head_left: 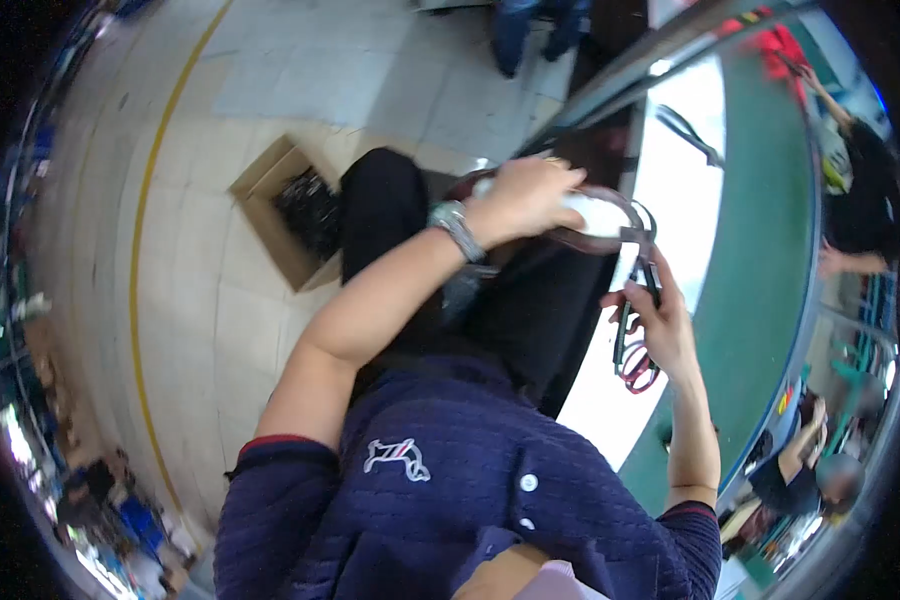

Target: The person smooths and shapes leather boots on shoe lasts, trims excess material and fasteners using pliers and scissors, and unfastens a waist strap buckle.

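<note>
My left hand (530,200), blurred by motion and with a watch on its wrist, is closed on a brown strap (598,245) above my lap. The strap curves to the right and forms a loop near the table edge. Over the white table strip, my right hand (662,322) has its fingers wrapped round dark slim pieces (620,335). Below them hang red loops (640,372), looking like scissor handles, though I cannot be sure. The right fingertips are close to the strap's right end; whether they grip it is unclear.
A cardboard box (270,185) with black shiny plastic stands on the floor to the left. At right runs a green table (765,240) with a white strip, where another dark strap (688,133) lies. Other people work beyond it; someone's legs (530,30) show at the top.
</note>
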The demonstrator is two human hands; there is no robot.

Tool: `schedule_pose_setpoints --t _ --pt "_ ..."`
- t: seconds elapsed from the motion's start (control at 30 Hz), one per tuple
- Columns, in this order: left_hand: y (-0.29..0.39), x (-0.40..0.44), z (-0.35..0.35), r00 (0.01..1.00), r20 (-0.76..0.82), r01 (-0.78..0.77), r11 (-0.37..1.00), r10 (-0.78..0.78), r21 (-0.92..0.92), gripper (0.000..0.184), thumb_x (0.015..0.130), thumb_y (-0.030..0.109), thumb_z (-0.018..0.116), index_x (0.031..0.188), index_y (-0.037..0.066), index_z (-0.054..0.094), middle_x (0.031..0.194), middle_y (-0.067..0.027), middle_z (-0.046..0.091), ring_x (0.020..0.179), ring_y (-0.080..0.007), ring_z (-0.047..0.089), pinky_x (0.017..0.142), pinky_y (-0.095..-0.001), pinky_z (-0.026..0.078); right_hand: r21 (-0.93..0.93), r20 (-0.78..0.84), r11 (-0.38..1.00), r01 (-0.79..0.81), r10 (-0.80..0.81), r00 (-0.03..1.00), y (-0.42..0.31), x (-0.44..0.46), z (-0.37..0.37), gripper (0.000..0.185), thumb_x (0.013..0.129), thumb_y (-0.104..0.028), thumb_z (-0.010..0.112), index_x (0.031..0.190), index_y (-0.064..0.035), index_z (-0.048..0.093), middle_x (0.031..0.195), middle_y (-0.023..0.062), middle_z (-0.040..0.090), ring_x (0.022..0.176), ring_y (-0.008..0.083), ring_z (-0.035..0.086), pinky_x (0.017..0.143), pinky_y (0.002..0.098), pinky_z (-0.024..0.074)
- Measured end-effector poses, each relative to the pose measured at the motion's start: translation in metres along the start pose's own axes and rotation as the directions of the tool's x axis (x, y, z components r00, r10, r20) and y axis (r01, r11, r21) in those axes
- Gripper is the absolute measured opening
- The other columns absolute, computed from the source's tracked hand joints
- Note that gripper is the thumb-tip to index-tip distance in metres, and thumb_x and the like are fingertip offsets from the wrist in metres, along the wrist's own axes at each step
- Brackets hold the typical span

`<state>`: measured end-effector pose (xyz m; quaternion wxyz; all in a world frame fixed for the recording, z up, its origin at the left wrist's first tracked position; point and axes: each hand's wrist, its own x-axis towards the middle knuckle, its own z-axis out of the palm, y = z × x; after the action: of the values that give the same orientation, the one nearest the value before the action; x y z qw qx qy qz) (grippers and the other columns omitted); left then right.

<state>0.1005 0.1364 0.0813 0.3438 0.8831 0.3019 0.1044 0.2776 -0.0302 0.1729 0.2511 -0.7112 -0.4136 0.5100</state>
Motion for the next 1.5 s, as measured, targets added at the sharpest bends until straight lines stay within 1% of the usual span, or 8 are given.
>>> schedule_pose_setpoints --t 0.23,0.43,0.6,0.77,1.0,1.13,1.3,1.5 --pt "-0.009 0.033 0.000 0.946 -0.323 0.082 0.988 -0.037 0.128 0.034 0.094 0.035 0.055 0.085 0.004 0.066 0.075 -0.0178 0.067 0.071 -0.0369 0.066 0.064 -0.0492 0.051 0.099 0.081 0.994 -0.053 0.045 0.996 0.021 0.000 -0.016 0.063 0.096 -0.011 0.055 0.150 -0.0037 0.024 0.106 0.0144 0.068 0.095 0.0210 0.065 0.089 0.0373 0.0500" --pt "-0.008 0.023 -0.016 0.978 -0.124 0.146 0.972 -0.171 -0.185 0.038 0.088 0.042 0.063 0.090 0.004 0.066 0.070 -0.0180 0.066 0.069 -0.0364 0.066 0.065 -0.0478 0.051 0.102 0.256 0.993 -0.067 0.039 0.966 0.007 0.032 -0.017 0.067 0.099 -0.012 0.052 0.153 -0.0053 0.014 0.112 0.0140 0.065 0.104 0.0208 0.063 0.098 0.0364 0.0457" --pt "0.029 -0.039 0.013 0.982 -0.167 -0.024 0.942 0.084 0.334 0.084 0.064 0.008 0.081 0.132 -0.012 0.038 0.129 -0.0266 0.051 0.121 -0.0383 0.048 0.106 -0.0417 0.038 0.009 0.434 0.981 -0.196 0.173 0.884 -0.021 0.050 -0.027 0.069 0.099 -0.013 0.052 0.153 -0.0075 0.010 0.113 0.0166 0.065 0.106 0.0223 0.063 0.095 0.0350 0.0494" --pt "0.025 -0.052 0.018 0.962 -0.247 -0.071 0.979 0.118 0.192 0.074 0.066 0.006 0.078 0.130 -0.010 0.044 0.128 -0.0252 0.052 0.123 -0.0379 0.047 0.107 -0.0441 0.037 -0.237 0.217 0.970 0.048 0.004 0.976 -0.006 0.033 0.003 0.057 0.099 -0.016 0.052 0.147 -0.0062 0.024 0.073 0.0088 0.060 0.060 0.0158 0.063 0.055 0.0283 0.0541" --pt "0.010 -0.057 0.027 0.914 -0.304 -0.190 0.945 0.270 0.266 0.075 0.069 0.012 0.077 0.132 -0.009 0.044 0.129 -0.0242 0.052 0.122 -0.0367 0.048 0.107 -0.0436 0.037 -0.480 0.117 0.854 0.203 -0.167 0.979 0.011 0.027 0.011 0.054 0.097 -0.016 0.054 0.143 -0.0038 0.030 0.062 0.0151 0.062 0.059 0.0318 0.066 0.063 0.0431 0.0530" --pt "0.001 -0.054 0.033 0.882 -0.303 -0.205 0.872 0.361 0.444 0.074 0.072 0.019 0.075 0.134 -0.009 0.045 0.130 -0.0244 0.052 0.125 -0.0363 0.048 0.108 -0.0440 0.037 -0.818 0.261 0.469 0.334 -0.214 0.941 -0.025 0.034 -0.017 0.056 0.094 -0.015 0.058 0.142 -0.0056 0.032 0.064 0.0210 0.063 0.065 0.0424 0.065 0.064 0.0470 0.0512" --pt "0.000 -0.053 0.037 0.870 -0.324 -0.190 0.859 0.372 0.476 0.071 0.077 0.023 0.071 0.134 -0.011 0.044 0.132 -0.0260 0.051 0.125 -0.0373 0.048 0.108 -0.0448 0.038 -0.495 -0.216 0.812 0.310 -0.460 0.861 -0.035 0.053 0.012 0.062 0.091 -0.010 0.056 0.146 -0.0088 0.027 0.075 0.0263 0.065 0.070 0.0455 0.064 0.066 0.0526 0.0508" --pt "0.000 -0.056 0.043 0.862 -0.356 -0.163 0.862 0.362 0.480 0.070 0.077 0.022 0.070 0.133 -0.011 0.045 0.132 -0.0264 0.051 0.124 -0.0378 0.049 0.107 -0.0448 0.038 -0.673 0.055 0.679 0.295 -0.351 0.935 -0.036 0.051 0.003 0.062 0.093 -0.011 0.053 0.147 -0.0086 0.023 0.075 0.0246 0.065 0.070 0.0452 0.064 0.066 0.0532 0.0507"
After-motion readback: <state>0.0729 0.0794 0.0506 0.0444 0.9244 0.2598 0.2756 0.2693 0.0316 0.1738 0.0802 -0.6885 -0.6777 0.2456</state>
